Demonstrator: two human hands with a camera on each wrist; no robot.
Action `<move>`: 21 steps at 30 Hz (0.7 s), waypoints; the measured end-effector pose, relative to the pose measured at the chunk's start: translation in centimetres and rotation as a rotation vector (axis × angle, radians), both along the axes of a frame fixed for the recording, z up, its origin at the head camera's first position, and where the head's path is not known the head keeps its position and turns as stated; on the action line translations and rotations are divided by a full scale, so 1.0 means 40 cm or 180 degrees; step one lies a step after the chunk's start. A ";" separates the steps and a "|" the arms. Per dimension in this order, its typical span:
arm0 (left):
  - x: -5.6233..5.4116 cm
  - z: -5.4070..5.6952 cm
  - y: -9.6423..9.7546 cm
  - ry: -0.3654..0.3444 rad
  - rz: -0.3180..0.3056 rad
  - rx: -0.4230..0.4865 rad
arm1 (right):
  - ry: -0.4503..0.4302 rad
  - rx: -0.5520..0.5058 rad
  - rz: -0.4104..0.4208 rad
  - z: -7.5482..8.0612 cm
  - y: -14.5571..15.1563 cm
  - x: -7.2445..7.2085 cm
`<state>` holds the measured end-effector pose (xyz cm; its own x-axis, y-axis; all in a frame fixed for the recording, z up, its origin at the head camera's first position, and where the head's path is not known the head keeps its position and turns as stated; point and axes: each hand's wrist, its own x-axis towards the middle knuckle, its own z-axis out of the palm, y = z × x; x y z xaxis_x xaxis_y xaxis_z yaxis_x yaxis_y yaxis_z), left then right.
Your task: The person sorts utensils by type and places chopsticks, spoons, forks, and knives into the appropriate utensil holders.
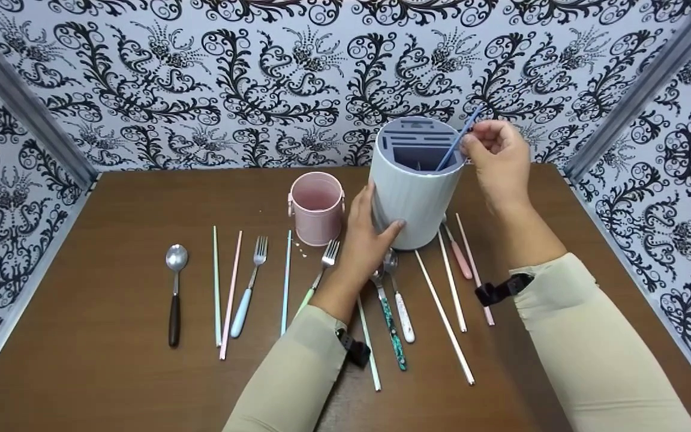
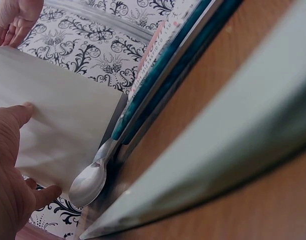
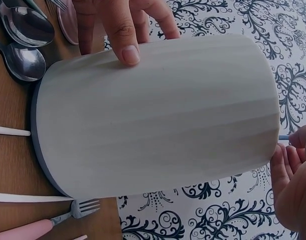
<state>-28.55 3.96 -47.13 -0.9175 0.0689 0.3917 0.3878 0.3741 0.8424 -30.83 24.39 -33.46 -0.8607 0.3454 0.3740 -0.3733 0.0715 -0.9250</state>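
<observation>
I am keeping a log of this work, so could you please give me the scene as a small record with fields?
Left hand: touches the side of the white holder
Right hand: pinches a blue stick, which slants up from the holder's opening
Pink cup: upright, left of the holder in the head view
Cutlery, left to right: brown-handled spoon, light-blue-handled fork, green-handled fork (partly hidden), teal-patterned spoon, white-handled spoon, pink-handled fork
Other sticks: several, lying on the table
</observation>
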 end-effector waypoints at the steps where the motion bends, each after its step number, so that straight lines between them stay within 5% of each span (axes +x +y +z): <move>1: -0.001 0.000 0.000 0.0030 0.0002 0.0000 | 0.0008 0.0005 -0.0009 0.000 0.001 0.001; 21: 0.002 0.005 0.001 -0.0123 0.0019 0.0016 | 0.0022 -0.0148 0.0129 -0.033 0.032 0.056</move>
